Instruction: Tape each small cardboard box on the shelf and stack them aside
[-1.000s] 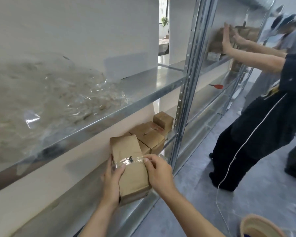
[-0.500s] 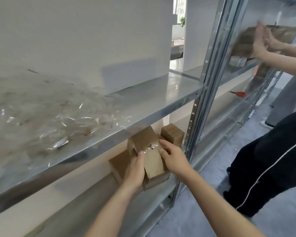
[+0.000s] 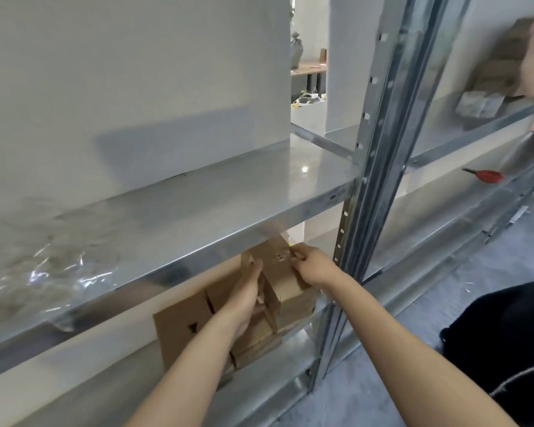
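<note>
Taped box (image 3: 279,274) carried deeper under shelf (image 3: 228,208), both hands gripping

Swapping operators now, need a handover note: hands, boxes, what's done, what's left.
Left hand: flat against the left side of the taped box.
Right hand: gripping that box's right top edge.
The box is upright with clear tape across its top, held among the other cardboard boxes on the lower shelf, under the upper shelf.
Done: this box looks taped.
Left: settle it on the stack and let go. Whether the neighbouring boxes are taped cannot be told.
Crumpled clear plastic lies on the upper shelf.
</note>
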Available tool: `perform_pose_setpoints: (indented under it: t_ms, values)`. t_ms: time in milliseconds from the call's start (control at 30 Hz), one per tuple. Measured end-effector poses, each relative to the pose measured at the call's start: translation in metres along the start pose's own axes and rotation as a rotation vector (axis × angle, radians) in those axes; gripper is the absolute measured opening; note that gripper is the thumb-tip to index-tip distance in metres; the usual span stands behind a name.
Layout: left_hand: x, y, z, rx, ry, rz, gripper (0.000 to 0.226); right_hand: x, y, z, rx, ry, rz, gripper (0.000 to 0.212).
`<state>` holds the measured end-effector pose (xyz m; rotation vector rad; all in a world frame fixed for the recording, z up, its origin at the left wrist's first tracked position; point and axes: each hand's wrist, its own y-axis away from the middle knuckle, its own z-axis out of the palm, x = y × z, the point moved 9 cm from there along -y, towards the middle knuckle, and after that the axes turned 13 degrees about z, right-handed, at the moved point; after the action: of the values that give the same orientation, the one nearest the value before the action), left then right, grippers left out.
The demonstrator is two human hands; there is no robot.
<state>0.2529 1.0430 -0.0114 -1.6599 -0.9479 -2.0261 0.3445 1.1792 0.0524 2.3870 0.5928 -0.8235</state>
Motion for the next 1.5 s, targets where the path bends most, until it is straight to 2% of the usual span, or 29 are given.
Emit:
perform_pose_setpoints:
  t_ms: [100, 200, 333, 400, 500, 733, 933, 1033, 1167, 1267, 1333, 1433, 1500]
  values:
    - [-0.002, -0.009, 0.009, -0.008, 0.042, -0.022, 0.029, 0.006, -0.016, -0.002, 0.014, 0.054, 0.027, 0.039]
    - [-0.003, -0.013, 0.022, -0.04, 0.08, -0.037, 0.034, 0.007, -0.024, -0.004, 0.05, 0.169, 0.015, 0.037]
    - [-0.012, -0.019, 0.021, 0.015, 0.022, -0.042, 0.034, 0.011, -0.033, 0.0, 0.065, 0.204, -0.009, 0.032]
    - [-0.017, -0.024, 0.018, 0.031, -0.016, -0.045, 0.043, 0.011, -0.035, 0.006, 0.041, 0.236, -0.036, 0.03]
    - [-0.02, -0.027, 0.008, 0.082, -0.069, -0.035, 0.058, 0.014, -0.038, 0.017, 0.007, 0.208, -0.049, 0.029]
    - [-0.017, -0.021, 0.0, 0.097, 0.012, -0.028, 0.037, 0.019, -0.039, 0.013, -0.084, 0.002, -0.028, 0.037]
    - [-0.012, -0.014, 0.003, 0.026, 0.047, 0.028, 0.041, 0.025, -0.041, 0.017, -0.111, -0.024, -0.009, 0.038]
    - [-0.01, -0.013, 0.002, 0.061, 0.026, 0.047, 0.041, 0.021, -0.04, 0.016, -0.122, -0.025, -0.021, 0.037]
    - [-0.008, -0.008, -0.005, 0.1, 0.013, 0.093, 0.058, 0.011, -0.028, 0.008, -0.103, -0.047, -0.07, 0.044]
    - [0.011, 0.001, -0.017, 0.15, 0.214, 0.132, 0.04, -0.003, -0.013, -0.001, -0.124, -0.166, -0.122, 0.056]
    - [0.021, 0.007, -0.035, 0.174, 0.369, 0.127, 0.049, -0.016, -0.005, 0.003, -0.218, -0.341, -0.149, 0.057]
    - [0.022, 0.024, -0.072, 0.228, 0.514, 0.117, 0.05, -0.031, 0.009, 0.018, -0.29, -0.483, -0.165, 0.043]
    - [0.02, 0.04, -0.099, 0.269, 0.578, 0.138, 0.05, -0.042, 0.019, 0.038, -0.39, -0.699, -0.129, 0.039]
